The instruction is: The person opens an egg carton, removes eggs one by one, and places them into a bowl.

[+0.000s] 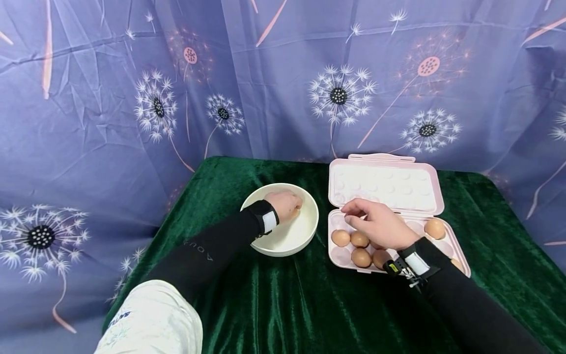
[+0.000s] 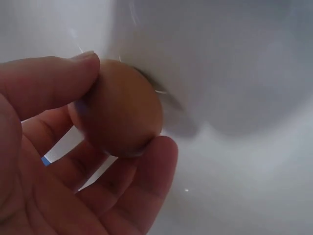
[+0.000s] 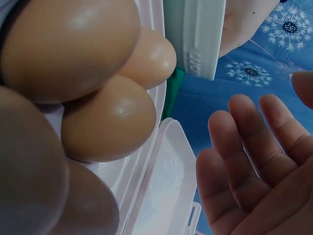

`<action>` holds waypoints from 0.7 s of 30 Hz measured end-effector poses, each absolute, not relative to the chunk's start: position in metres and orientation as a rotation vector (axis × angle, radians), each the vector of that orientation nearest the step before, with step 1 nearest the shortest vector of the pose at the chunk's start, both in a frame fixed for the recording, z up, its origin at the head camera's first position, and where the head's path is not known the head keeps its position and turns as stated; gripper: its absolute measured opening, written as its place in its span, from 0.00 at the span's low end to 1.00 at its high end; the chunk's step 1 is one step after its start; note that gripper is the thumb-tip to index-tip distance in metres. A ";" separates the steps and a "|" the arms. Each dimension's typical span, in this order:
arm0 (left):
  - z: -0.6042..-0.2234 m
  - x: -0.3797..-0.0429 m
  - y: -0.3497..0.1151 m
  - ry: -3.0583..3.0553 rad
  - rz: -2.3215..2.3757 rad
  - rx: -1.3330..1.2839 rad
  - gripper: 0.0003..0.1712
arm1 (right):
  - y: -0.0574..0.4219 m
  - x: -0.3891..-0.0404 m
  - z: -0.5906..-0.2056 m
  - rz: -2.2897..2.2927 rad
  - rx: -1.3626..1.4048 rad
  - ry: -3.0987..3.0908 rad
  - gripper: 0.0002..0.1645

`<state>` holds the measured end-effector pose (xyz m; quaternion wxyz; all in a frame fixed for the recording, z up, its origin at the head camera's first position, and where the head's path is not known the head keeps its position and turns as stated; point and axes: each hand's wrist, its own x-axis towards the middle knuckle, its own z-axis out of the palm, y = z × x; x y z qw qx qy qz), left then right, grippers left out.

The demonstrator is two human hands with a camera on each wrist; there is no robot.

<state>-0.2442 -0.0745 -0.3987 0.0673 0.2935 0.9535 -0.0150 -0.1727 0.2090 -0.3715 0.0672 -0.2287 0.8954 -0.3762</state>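
Observation:
A brown egg [image 2: 120,110] is held between the thumb and fingers of my left hand [image 1: 285,205], down inside a white bowl [image 1: 305,233]. In the left wrist view the egg is close to the bowl's smooth inner surface; whether it touches is unclear. My right hand [image 1: 379,225] is over a pink egg carton [image 1: 332,248], with nothing in its grasp. Its fingers are relaxed and slightly bent in the right wrist view. Several brown eggs [image 1: 361,257] sit in the carton's cups below this hand, and the hand and wrist hide some of them.
The carton's lid [image 1: 426,187] lies folded back toward the curtain. Another egg [image 1: 435,228] sits at the carton's right side. Green velvet cloth [image 1: 283,305] covers the table, and a purple dandelion-print curtain [image 1: 283,98] hangs behind it.

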 end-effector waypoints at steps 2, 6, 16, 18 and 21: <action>-0.396 -0.242 -0.075 2.881 -0.061 0.875 0.08 | 0.209 -0.173 -0.372 -1.125 -0.696 2.709 0.11; -0.388 -0.235 -0.075 2.881 -0.081 0.851 0.14 | 0.210 -0.174 -0.373 -1.124 -0.690 2.719 0.11; -0.369 -0.231 -0.075 2.919 0.055 0.763 0.24 | 0.212 -0.175 -0.375 -1.132 -0.680 2.748 0.11; -0.359 -0.227 -0.074 2.928 0.098 0.740 0.26 | 0.212 -0.176 -0.375 -1.132 -0.665 2.751 0.10; -0.350 -0.220 -0.072 2.957 0.138 0.747 0.28 | 0.212 -0.177 -0.376 -1.138 -0.652 2.756 0.10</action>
